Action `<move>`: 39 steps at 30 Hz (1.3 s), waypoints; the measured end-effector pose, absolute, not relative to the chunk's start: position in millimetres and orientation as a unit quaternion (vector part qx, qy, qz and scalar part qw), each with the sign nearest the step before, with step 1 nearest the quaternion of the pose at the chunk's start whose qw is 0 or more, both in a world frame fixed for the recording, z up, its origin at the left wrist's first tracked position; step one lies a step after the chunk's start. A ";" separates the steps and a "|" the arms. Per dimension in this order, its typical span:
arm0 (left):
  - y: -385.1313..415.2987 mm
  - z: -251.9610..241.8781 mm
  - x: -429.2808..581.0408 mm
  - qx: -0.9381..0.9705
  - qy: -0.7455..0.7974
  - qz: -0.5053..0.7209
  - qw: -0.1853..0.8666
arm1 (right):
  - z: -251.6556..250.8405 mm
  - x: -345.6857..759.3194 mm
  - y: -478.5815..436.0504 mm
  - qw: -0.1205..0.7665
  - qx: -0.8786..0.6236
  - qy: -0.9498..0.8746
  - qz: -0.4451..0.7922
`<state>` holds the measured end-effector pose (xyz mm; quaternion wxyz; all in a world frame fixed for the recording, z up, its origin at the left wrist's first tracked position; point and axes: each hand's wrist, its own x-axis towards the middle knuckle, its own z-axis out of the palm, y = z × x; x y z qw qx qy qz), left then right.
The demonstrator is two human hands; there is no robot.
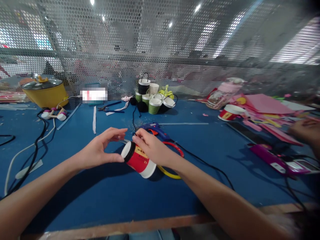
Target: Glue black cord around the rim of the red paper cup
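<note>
A red paper cup (pixel 140 161) with white ends and yellow printing lies tilted over the table, my right hand (pixel 153 148) gripping its side. Black yarn (pixel 129 151) is wrapped round the cup's left end, and a strand (pixel 133 120) leads back toward black yarn balls (pixel 142 106). My left hand (pixel 103 148) is open at that end, its fingers spread from the thumb; the thumb tip is at the cup's edge. Just behind my right hand lies a blue glue gun (pixel 160 131), partly hidden. A red and yellow loop (pixel 178 149) shows beneath my right wrist.
Several small green, black and white cups (pixel 155 105) stand at the back by a perforated metal screen (pixel 120 56). Pliers (pixel 112 108) lie left of them. A yellow pot (pixel 45 93) and cables are at left. Another person's hand (pixel 306 131) is at right, near a purple device (pixel 268 158).
</note>
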<state>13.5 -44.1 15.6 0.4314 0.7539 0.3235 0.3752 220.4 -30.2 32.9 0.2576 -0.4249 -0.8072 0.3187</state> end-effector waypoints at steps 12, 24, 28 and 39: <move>-62.9 7.0 39.4 0.687 0.462 0.336 0.450 | 24.6 206.5 -48.9 0.254 -0.492 -0.826 0.102; -65.2 5.7 45.5 0.687 0.439 0.332 0.474 | 19.0 201.3 -52.4 0.237 -0.445 -0.863 0.032; -64.8 5.6 45.7 0.684 0.426 0.335 0.487 | 26.9 207.2 -49.7 0.278 -0.421 -0.853 0.133; -65.1 4.8 46.9 0.686 0.411 0.345 0.491 | 27.4 210.5 -48.4 0.273 -0.428 -0.835 0.213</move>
